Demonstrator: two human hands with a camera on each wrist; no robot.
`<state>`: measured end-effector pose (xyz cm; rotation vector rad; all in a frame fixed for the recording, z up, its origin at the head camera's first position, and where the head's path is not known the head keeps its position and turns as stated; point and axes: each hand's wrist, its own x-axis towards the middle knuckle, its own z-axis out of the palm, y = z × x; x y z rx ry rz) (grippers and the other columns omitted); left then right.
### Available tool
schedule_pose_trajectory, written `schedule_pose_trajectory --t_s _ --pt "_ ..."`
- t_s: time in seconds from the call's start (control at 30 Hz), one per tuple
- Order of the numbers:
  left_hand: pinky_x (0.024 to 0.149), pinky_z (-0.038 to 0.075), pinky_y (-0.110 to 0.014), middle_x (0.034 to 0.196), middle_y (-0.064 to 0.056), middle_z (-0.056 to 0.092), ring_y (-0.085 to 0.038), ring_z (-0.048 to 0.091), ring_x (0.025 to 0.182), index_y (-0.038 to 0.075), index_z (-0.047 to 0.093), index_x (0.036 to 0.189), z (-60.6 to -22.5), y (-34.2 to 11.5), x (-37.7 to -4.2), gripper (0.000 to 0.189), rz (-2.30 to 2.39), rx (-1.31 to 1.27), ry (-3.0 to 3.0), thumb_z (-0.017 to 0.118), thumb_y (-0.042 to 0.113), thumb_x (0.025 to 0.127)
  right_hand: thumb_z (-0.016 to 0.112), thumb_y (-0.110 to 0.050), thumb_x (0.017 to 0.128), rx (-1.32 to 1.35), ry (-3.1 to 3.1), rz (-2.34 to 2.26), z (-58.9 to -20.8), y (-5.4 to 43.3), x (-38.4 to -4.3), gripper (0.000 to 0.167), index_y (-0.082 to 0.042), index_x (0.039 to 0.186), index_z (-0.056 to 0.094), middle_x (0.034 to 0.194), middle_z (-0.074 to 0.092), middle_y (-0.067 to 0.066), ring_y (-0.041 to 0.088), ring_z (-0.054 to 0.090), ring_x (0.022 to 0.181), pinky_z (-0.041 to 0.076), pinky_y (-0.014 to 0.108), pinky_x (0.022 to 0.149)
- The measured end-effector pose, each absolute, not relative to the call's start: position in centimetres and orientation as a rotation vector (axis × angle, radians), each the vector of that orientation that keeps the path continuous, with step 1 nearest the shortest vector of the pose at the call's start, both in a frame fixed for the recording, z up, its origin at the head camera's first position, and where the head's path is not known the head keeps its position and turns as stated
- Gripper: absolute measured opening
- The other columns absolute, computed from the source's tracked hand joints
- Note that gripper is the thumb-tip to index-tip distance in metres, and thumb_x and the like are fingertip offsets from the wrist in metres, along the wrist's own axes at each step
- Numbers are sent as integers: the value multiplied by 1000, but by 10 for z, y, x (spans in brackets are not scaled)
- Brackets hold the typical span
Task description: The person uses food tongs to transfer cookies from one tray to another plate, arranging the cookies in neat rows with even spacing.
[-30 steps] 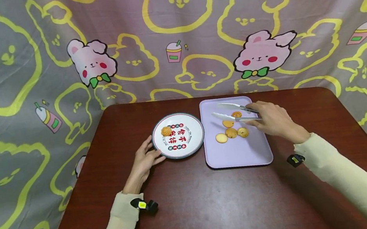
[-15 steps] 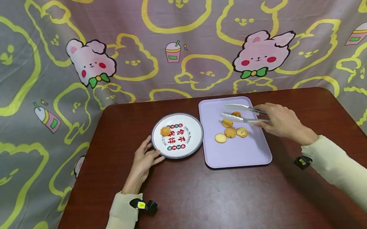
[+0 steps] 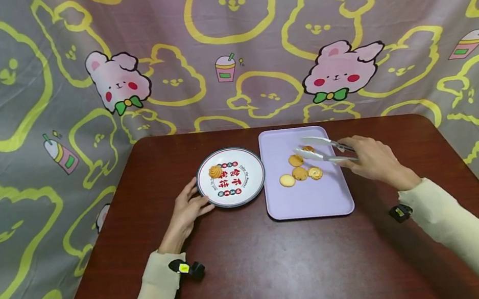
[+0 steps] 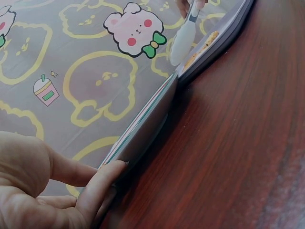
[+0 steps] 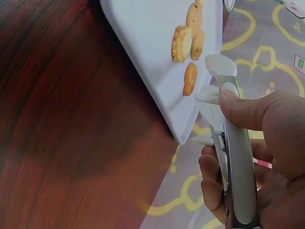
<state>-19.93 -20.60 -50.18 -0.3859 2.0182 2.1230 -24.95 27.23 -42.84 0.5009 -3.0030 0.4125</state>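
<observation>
My left hand (image 3: 188, 210) holds the left rim of a round white plate (image 3: 248, 179) with red and dark printed characters; in the left wrist view its thumb (image 4: 102, 186) lies against the plate's outer side. One swirled cookie (image 3: 215, 171) sits on the plate's left part. With my right hand (image 3: 373, 158) I grip metal tongs (image 5: 240, 167) that have pale tips. Their arms stand apart above the lilac tray (image 3: 312, 200), with nothing seen between them. Several cookies lie grouped there: a pale one (image 3: 287, 180), a speckled one (image 3: 300, 174), a swirled one (image 3: 315, 173), others behind.
Plate and tray stand side by side, nearly touching, on a dark red-brown wooden table (image 3: 248, 272). A grey curtain (image 3: 261, 43) with yellow outlines and rabbit faces hangs along the table's back and sides.
My right hand and the tongs have shifted right and slightly nearer to me over the tray. The left hand, plate and cookies look unmoved.
</observation>
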Motion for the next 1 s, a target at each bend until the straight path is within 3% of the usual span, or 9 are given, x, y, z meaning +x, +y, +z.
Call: schedule_pose_trajectory --t_s 0.27,0.5,0.83,1.0 --pt "88 67 -24 163 -24 28 -36 53 134 19 19 169 -502 -206 -200 81 2133 -371 2014 53 -11 101 81 -33 90 476 -3019 399 -431 279 -248 58 -3 137 62 117 71 21 36 65 96 61 58 67" --pt "85 67 -22 162 -27 26 -36 54 131 16 19 168 -504 -207 -199 81 2166 -355 2000 51 -13 100 81 -32 90 486 -3006 402 -433 282 -248 56 -4 135 63 111 71 20 33 65 92 58 51 60" --pt "87 67 -24 162 -25 27 -35 55 131 18 19 168 -504 -207 -200 81 2144 -366 2011 53 -12 101 81 -35 91 471 -3066 392 -430 284 -244 61 -2 138 62 117 70 22 35 63 96 62 58 71" --pt "87 67 -24 163 -24 26 -36 54 133 18 19 169 -504 -207 -200 81 2139 -367 2014 53 -12 101 82 -33 90 476 -3058 380 -431 288 -244 59 -3 137 63 116 71 22 36 63 97 62 58 69"
